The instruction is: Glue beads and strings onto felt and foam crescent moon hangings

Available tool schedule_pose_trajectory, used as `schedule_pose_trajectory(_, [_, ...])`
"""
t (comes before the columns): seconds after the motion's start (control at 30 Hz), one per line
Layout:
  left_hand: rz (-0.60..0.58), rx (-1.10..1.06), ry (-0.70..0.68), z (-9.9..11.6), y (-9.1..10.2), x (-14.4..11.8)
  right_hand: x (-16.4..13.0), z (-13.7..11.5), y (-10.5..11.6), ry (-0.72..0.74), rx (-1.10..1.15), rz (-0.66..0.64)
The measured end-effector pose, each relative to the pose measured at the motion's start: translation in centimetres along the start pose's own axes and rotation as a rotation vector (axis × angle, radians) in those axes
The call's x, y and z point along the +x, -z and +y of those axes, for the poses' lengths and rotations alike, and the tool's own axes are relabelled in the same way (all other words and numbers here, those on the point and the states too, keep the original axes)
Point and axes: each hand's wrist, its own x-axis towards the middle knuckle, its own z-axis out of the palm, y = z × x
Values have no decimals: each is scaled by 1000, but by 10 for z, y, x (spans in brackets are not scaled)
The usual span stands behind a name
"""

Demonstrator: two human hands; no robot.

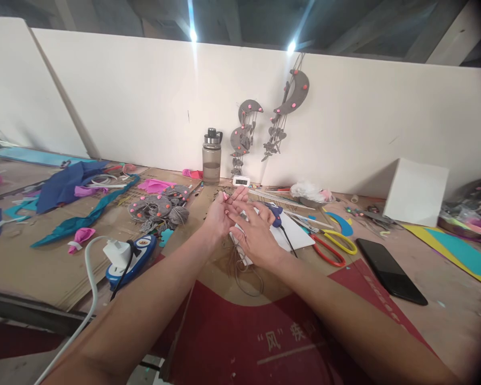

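Both hands meet above the bench (444, 299): left hand (220, 216) fingers spread, right hand (256, 235) fingers together pressing its palm; press gently.

Glossy black phone (392, 271), matt cardboard (44, 267)

Two hands at centre, one left hand (220, 216) and one right hand (256, 235); one water bottle (211, 156) far centre, one small digital timer (241, 181) beside it, and two grey crescent hangings (246, 136) (291, 99) on the wall. One pair of scissors (332, 243), one black phone (390, 271), one white box (416, 191) to the right; one power strip (130, 258) near left.
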Motion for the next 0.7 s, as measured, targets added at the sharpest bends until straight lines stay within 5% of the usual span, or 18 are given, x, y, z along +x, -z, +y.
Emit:
schedule_pose_trajectory(0.27, [-64,-3,11,-4,7,4,5,-5,9,-16,302,-65])
schedule_pose_trajectory(0.47, [-48,-2,19,4,5,6,0,-3,5,49,131,-120])
schedule_pose_trajectory(0.7, [-7,-164,11,8,-3,3,2,-7,9,69,231,-134])
